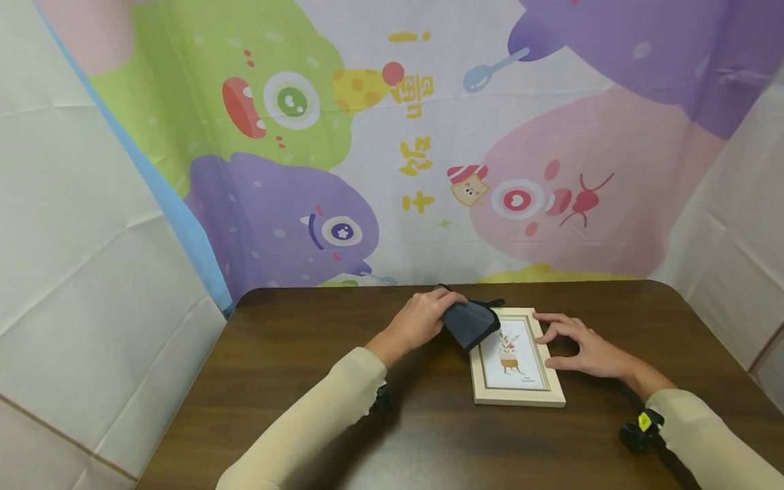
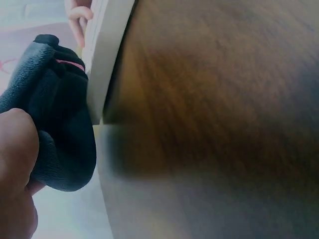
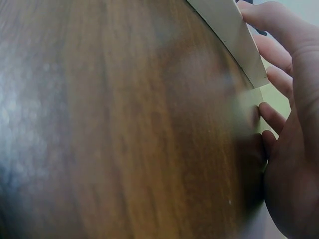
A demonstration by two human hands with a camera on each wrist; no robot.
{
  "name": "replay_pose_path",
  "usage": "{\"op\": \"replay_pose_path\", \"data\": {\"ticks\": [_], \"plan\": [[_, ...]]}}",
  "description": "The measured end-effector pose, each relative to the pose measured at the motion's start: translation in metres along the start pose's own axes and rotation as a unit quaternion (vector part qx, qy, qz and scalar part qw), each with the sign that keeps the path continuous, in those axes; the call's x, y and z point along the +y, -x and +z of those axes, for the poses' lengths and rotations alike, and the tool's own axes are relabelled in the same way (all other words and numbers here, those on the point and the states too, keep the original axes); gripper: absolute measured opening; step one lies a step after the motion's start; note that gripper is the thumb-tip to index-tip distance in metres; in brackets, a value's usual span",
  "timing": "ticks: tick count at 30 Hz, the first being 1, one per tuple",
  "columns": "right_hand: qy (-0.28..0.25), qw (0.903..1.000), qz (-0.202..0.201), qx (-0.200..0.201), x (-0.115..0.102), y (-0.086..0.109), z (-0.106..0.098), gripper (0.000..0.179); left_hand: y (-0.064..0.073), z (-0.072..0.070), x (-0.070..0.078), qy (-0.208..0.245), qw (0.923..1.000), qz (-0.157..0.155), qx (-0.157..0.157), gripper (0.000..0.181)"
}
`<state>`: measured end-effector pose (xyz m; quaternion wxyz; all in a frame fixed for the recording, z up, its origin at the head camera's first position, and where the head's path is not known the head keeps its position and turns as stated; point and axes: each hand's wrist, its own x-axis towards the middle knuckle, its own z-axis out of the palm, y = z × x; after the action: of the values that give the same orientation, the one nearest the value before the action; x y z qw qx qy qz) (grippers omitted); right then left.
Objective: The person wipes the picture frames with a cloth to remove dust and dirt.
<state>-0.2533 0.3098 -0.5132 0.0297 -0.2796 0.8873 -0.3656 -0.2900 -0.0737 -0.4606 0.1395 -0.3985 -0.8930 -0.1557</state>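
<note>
Left hand (image 1: 422, 320) pinches a dark grey cloth (image 1: 468, 324), thumb and fingers bunching its near side; black edging and a small dark loop hang free. Cloth overlaps the upper left corner of a cream picture frame (image 1: 517, 399), which lies flat on the table, printed side up. Contact with the picture face: cannot tell.

Cloth looks soft, thick and very light. Likely to fold or slump wherever unsupported, so best held bunched, with a flat pad of it under the fingers.

Frame looks stiff and fairly light, its rim smooth-painted and perhaps a little slippery on the wood. Front over the print (image 1: 505, 367) may be glass or clear plastic; treat as fragile, no hard pressing mid-pane. Best hold: outer side edges of the rim, thumb and fingers off the face.

Right hand (image 1: 584, 350) is spread, fingertips and thumb set along the frame's right side, bracing rather than clasping it.

Farther out: dark wood-grain table (image 1: 282, 340), then a printed backdrop (image 1: 422, 252) of cartoon monsters behind its far edge.
</note>
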Motion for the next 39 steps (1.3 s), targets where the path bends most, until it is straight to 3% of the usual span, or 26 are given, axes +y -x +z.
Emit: {"op": "replay_pose_path", "data": {"ticks": [1,7,8,11,17,20,23,29,36,39], "plan": [[-0.001,1.0000,0.001,0.000,0.000,0.000,0.000,0.029,-0.001,0.012,-0.008,-0.012,0.9999,0.009,-0.005,0.045],[-0.003,1.0000,0.004,0.000,0.001,0.000,0.001,0.028,0.001,0.022,-0.003,-0.044,0.9956,0.016,-0.081,0.042],[-0.003,1.0000,0.003,-0.001,0.001,0.000,0.000,0.028,0.001,0.014,0.006,-0.043,0.9941,0.009,-0.099,0.044],[-0.002,1.0000,0.003,-0.001,0.001,-0.001,-0.001,0.028,0.001,0.025,-0.002,-0.044,0.9917,0.017,-0.119,0.049],[-0.001,1.0000,0.003,-0.004,0.003,0.000,-0.002,0.029,-0.003,0.075,-0.034,-0.019,0.9898,0.028,-0.138,0.057],[-0.001,1.0000,0.000,-0.004,0.003,0.000,-0.001,0.029,-0.004,0.090,-0.041,-0.010,0.9890,0.018,-0.146,0.062],[-0.003,1.0000,-0.001,-0.005,0.003,0.000,-0.001,0.029,-0.004,0.090,-0.040,-0.017,0.9876,0.011,-0.156,0.066],[-0.001,1.0000,-0.001,-0.004,0.003,-0.001,-0.001,0.027,-0.003,0.095,-0.042,-0.013,0.9897,0.007,-0.142,0.066],[0.003,1.0000,-0.005,-0.001,0.004,-0.001,-0.001,0.027,0.003,0.064,-0.021,-0.034,0.9906,0.019,-0.131,0.057],[0.004,1.0000,-0.004,-0.004,0.004,-0.001,-0.001,0.026,0.006,0.065,-0.022,-0.015,0.9908,0.021,-0.133,0.056]]}}
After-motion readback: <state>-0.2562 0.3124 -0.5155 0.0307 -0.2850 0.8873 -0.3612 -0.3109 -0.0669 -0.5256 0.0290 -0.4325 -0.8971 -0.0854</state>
